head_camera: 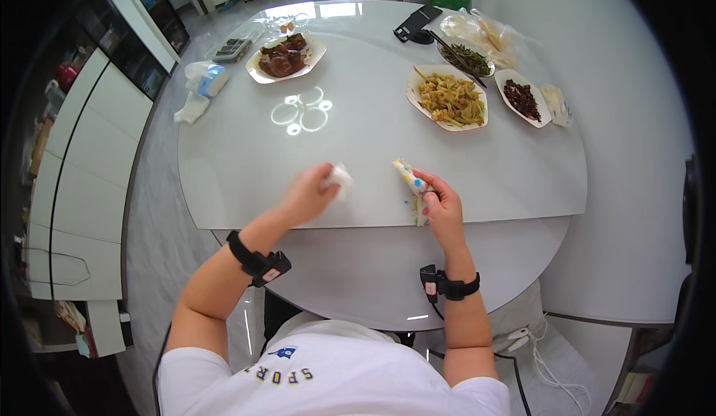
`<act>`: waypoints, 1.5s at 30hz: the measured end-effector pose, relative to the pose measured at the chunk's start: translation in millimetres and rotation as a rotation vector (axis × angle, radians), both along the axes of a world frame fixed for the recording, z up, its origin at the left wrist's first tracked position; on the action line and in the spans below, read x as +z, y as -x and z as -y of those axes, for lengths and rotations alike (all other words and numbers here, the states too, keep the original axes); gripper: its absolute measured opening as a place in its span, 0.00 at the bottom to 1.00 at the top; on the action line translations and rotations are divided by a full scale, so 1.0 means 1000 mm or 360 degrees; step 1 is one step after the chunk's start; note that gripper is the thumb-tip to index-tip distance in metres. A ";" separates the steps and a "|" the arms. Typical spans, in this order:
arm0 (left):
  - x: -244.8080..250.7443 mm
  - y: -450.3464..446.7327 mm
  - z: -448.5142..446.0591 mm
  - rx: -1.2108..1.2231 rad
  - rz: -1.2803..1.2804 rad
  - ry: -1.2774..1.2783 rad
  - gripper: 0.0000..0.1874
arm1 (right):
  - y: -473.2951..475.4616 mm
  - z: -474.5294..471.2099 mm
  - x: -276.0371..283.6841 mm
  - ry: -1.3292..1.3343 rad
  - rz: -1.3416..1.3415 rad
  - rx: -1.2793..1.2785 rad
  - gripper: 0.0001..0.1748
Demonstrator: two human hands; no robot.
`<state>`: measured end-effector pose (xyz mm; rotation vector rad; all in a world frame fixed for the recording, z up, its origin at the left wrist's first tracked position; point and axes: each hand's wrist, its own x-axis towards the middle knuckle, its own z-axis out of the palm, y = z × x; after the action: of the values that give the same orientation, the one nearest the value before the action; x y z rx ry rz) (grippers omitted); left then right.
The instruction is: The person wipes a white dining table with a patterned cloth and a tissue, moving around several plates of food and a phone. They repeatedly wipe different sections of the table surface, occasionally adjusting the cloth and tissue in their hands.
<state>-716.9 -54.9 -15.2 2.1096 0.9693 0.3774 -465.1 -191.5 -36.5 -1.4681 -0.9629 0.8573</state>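
Observation:
My left hand (312,191) grips a crumpled white tissue (341,180) just above the near part of the white table (235,181); both are slightly blurred. To its right, my right hand (442,200) holds a white cloth with coloured dots (413,180), pinched between thumb and fingers near the table's front edge. Part of the cloth hangs below the fingers. Beyond my right hand stands a plate of yellowish stir-fried food (452,100). Each of my wrists wears a black strap with a small black device.
A plate of browned meat (282,58), a lidded plastic box (232,48) and a tissue pack (211,81) lie at the far left. A bowl of greens with chopsticks (467,60), a plate of dark red food (522,100), plastic bags (481,30) and a black phone stand (417,23) are far right.

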 end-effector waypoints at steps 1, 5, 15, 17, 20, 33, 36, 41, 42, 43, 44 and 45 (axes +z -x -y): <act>0.002 0.006 -0.010 0.0172 0.0059 0.0320 0.12 | -0.001 0.000 0.000 0.0000 -0.0009 -0.0004 0.27; 0.001 0.022 -0.015 0.0449 0.0632 0.1233 0.16 | -0.001 0.001 0.000 0.0107 -0.0053 0.0007 0.27; -0.011 -0.010 0.021 0.0347 -0.0250 -0.1019 0.17 | 0.000 0.000 -0.002 0.0026 0.0029 -0.0001 0.27; -0.011 -0.010 0.020 0.0501 -0.0115 -0.1337 0.18 | 0.002 0.000 -0.002 0.0032 0.0044 -0.0009 0.26; -0.013 -0.007 0.021 0.0114 -0.0196 -0.1358 0.13 | 0.005 0.000 -0.001 -0.0009 0.0102 -0.0021 0.26; -0.013 0.026 0.024 -0.0121 -0.0351 -0.1084 0.11 | 0.041 -0.021 -0.018 0.0003 0.1001 0.0126 0.27; -0.012 0.065 -0.002 0.0054 -0.0327 -0.0924 0.09 | 0.053 -0.036 -0.030 0.0213 0.1583 0.0374 0.31; -0.013 0.177 -0.082 0.0571 -0.0429 -0.0765 0.06 | 0.041 -0.075 -0.072 0.0073 0.1739 0.0411 0.37; -0.014 0.198 -0.096 0.0640 -0.0451 -0.0842 0.06 | 0.038 -0.091 -0.082 0.0117 0.1737 0.0365 0.38; -0.015 0.216 -0.110 0.0706 -0.0474 -0.0907 0.06 | 0.037 -0.110 -0.091 0.0023 0.1776 0.0280 0.39; -0.015 0.232 -0.121 0.0734 -0.0422 -0.0948 0.06 | 0.037 -0.134 -0.096 0.0198 0.1741 0.0329 0.39; -0.019 0.238 -0.129 0.0721 -0.0344 -0.0913 0.06 | 0.040 -0.161 -0.097 0.0099 0.1787 0.0310 0.40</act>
<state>-954.6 73.9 -33.9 2.4560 1.6282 0.7345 -505.0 -31.0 -133.4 -1.9442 -1.9206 0.1083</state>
